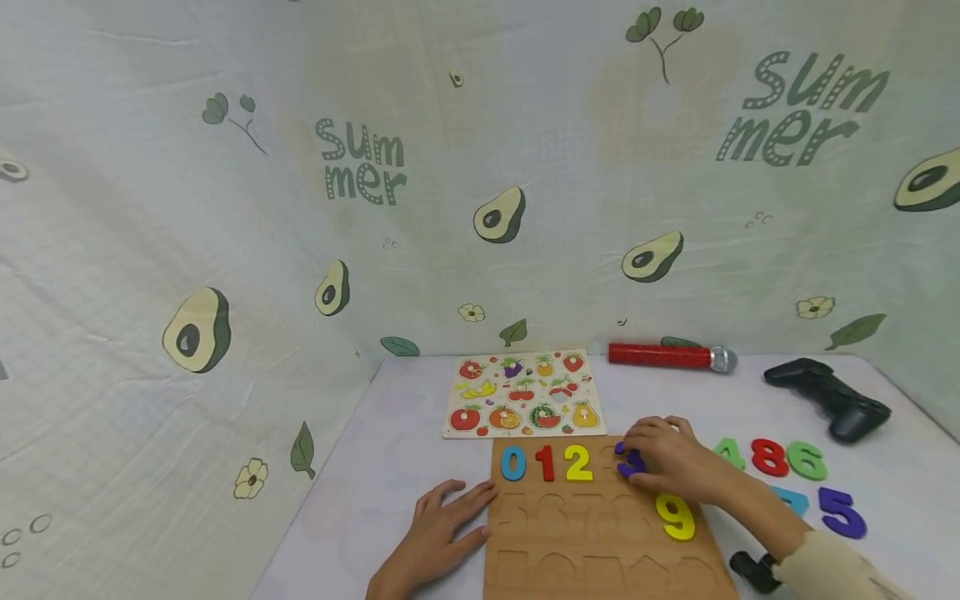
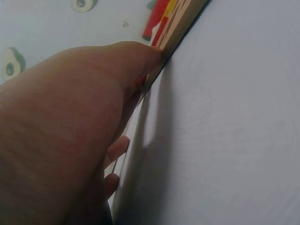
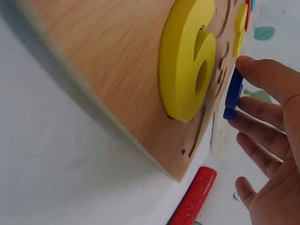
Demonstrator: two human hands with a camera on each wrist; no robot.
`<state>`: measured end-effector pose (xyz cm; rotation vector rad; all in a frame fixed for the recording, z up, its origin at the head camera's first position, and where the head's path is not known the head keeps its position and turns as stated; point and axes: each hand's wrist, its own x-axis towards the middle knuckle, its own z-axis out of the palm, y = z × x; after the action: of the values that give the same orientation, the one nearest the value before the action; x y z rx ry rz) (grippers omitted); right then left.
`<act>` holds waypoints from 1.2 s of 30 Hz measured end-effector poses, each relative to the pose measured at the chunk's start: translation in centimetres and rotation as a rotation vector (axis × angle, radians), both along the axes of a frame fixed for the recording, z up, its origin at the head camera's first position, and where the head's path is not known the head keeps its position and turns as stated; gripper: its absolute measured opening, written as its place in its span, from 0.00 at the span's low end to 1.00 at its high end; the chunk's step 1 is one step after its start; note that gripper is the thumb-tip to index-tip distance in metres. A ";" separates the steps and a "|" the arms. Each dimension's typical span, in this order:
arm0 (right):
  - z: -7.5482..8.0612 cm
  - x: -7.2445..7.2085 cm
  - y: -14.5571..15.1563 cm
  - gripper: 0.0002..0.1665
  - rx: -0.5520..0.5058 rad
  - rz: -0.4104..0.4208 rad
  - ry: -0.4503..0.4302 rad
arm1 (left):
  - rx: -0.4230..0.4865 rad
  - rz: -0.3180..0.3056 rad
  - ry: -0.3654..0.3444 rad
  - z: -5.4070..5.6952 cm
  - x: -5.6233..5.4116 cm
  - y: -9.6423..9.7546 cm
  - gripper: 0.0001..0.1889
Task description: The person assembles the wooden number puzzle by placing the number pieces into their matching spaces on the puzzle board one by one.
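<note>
My right hand (image 1: 666, 457) pinches a dark purple number 3 (image 1: 635, 463) between thumb and fingers. It holds the piece over the top row of a wooden number board (image 1: 626, 547), right of the seated blue 0 (image 1: 513, 463), red 1 (image 1: 545, 463) and yellow 2 (image 1: 578, 463). In the right wrist view the 3 (image 3: 233, 93) looks blue and is tilted on edge above the board. A yellow 9 (image 1: 676, 517) lies at the board's right side, below my right hand. My left hand (image 1: 437, 540) rests with spread fingers at the board's left edge, fingertips touching it.
Loose numbers lie right of the board: green 4 (image 1: 729, 453), red 8 (image 1: 770, 457), green 6 (image 1: 807, 461), purple 5 (image 1: 842, 512) and a partly hidden blue piece (image 1: 791, 500). Behind are a fruit puzzle (image 1: 525, 393), a red microphone (image 1: 660, 356) and a black game controller (image 1: 828, 398).
</note>
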<state>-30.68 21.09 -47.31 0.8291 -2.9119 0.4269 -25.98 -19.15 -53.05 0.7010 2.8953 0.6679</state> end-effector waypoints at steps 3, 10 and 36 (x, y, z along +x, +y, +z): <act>-0.2 -0.2 -0.3 0.25 0.003 0.006 -0.005 | 0.001 -0.003 -0.002 -0.1 0.0 0.0 0.29; -0.7 -0.4 -0.9 0.24 0.000 0.020 -0.018 | -0.013 -0.004 -0.010 -0.1 0.0 0.2 0.30; -1.0 0.6 -0.6 0.24 0.036 -0.019 -0.006 | -0.005 0.001 -0.020 0.3 0.0 0.0 0.30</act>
<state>-30.08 20.48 -48.33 0.8053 -2.9390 0.3770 -25.97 -19.17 -52.77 0.6890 2.8786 0.6638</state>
